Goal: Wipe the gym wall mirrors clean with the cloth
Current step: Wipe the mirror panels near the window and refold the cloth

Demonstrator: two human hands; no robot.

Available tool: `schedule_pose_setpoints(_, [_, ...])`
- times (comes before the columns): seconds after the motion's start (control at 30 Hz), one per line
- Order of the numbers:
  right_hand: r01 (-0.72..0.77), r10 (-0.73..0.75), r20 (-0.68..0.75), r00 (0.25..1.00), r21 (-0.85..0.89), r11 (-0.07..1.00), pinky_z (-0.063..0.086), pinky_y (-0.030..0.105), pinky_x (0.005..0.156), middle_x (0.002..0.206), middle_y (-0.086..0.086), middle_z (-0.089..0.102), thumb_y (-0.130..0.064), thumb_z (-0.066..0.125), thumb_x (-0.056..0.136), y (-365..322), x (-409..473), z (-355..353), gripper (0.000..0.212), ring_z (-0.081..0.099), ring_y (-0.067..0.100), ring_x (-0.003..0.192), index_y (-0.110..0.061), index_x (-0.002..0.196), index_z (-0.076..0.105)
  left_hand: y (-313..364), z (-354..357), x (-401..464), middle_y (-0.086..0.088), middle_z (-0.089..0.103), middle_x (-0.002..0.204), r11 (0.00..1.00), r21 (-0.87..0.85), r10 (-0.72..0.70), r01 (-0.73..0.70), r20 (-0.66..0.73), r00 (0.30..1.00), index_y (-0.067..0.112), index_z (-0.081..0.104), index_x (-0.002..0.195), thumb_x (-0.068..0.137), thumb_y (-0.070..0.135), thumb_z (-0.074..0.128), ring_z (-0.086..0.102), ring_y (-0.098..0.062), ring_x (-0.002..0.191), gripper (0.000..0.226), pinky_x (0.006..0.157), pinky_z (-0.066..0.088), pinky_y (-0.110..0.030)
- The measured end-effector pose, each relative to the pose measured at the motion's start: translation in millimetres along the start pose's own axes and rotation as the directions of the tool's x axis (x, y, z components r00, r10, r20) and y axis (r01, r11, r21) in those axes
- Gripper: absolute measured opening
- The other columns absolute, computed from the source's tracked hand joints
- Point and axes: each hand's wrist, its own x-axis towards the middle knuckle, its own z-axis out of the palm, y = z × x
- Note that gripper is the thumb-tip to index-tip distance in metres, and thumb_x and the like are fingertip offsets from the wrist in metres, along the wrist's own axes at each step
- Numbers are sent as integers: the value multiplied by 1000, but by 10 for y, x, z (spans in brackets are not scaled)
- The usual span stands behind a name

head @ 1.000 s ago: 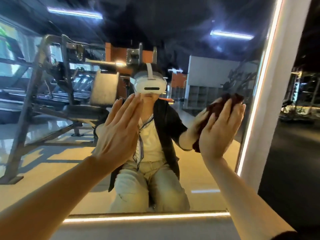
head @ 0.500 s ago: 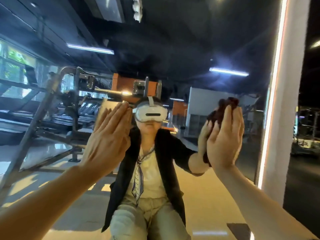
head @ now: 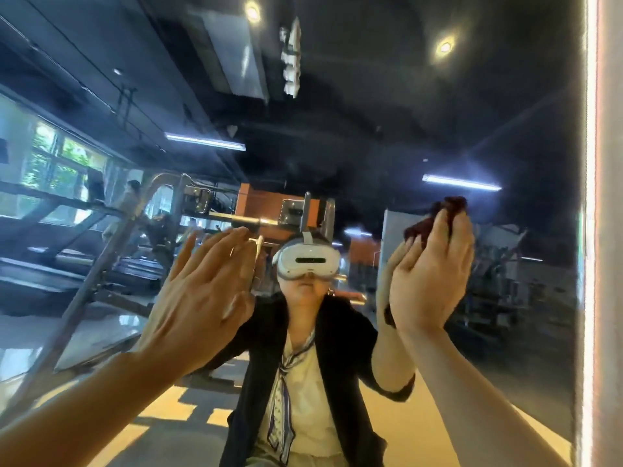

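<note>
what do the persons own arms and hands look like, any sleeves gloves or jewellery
Both forearms are bare, with no sleeves reaching them in the direct view. The left hand and the right hand wear no gloves, and no rings, watch or bracelets show. In the large wall mirror, the reflection shows a black short-sleeved top ending near the elbows.

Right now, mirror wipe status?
Done: cannot tell; no wiped patch stands out. In hand: right hand presses the dark red cloth on the mirror near its lit right edge; left hand flat on the glass. Left: the mirror above the hands looks unreached.
</note>
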Motion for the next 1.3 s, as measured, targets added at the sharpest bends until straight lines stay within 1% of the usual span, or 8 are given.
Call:
schedule_pose_setpoints(0.13, [214,-215,56,975,23,977,38,47,116,152,19,43,-16,46,102,-701,-162,305,49,38,33,143,-1,148,42,-208,-136,86,-21,58,135,997,19,-72,74,-59,996,0,59,129,88,33,43,41,-32,128,55,114,21,-50])
schedule_pose_setpoints(0.23, [356,-362,82,929,79,931,34,45,118,149,23,47,-13,44,102,-1295,-215,551,46,42,35,141,1,145,45,-387,-189,107,-21,60,132,993,32,-112,114,-59,992,1,56,129,85,33,44,45,-34,123,56,108,31,-59])
schedule_pose_setpoints(0.37, [558,-582,116,805,188,809,36,44,117,146,24,50,-14,39,103,-1891,-207,816,43,46,36,138,2,142,49,-688,-352,54,-18,61,132,979,99,-180,180,-14,984,3,55,133,82,36,44,48,-35,120,63,98,43,-65])
schedule_pose_setpoints(0.5, [716,-738,131,662,182,674,32,44,117,144,21,54,-11,52,100,-2097,56,979,40,48,35,136,-1,138,56,-830,-467,106,-14,62,132,971,173,-168,164,13,986,6,57,133,81,40,42,45,-30,122,64,105,36,-55])
schedule_pose_setpoints(0.67, [605,-613,88,785,104,790,35,47,117,141,21,57,-11,63,93,-1854,610,951,44,52,36,133,0,135,59,-599,-419,522,-13,67,125,981,179,-80,78,1,997,6,64,126,80,37,41,50,-30,121,60,100,43,-67])
schedule_pose_setpoints(0.83, [489,-491,67,868,48,871,35,48,118,142,21,54,-11,69,87,-1337,942,734,55,50,36,133,1,139,55,-129,-264,871,-11,66,128,989,148,-17,14,17,1000,8,67,124,80,38,38,50,-30,124,60,105,42,-61])
schedule_pose_setpoints(1.17, [229,-229,-1,973,-48,972,38,48,116,147,13,50,-18,54,98,197,1343,123,46,45,32,138,-5,143,52,920,82,1269,-20,65,127,987,96,132,-129,-24,991,0,66,123,71,19,62,56,-39,122,55,110,24,-49])
schedule_pose_setpoints(1.3, [188,-189,-18,982,-42,981,34,50,117,149,20,47,-18,45,96,694,1360,-28,51,41,37,140,1,143,48,1227,56,1312,-21,70,116,972,93,228,-216,-144,963,-3,69,114,77,21,49,50,-33,117,49,106,24,-46])
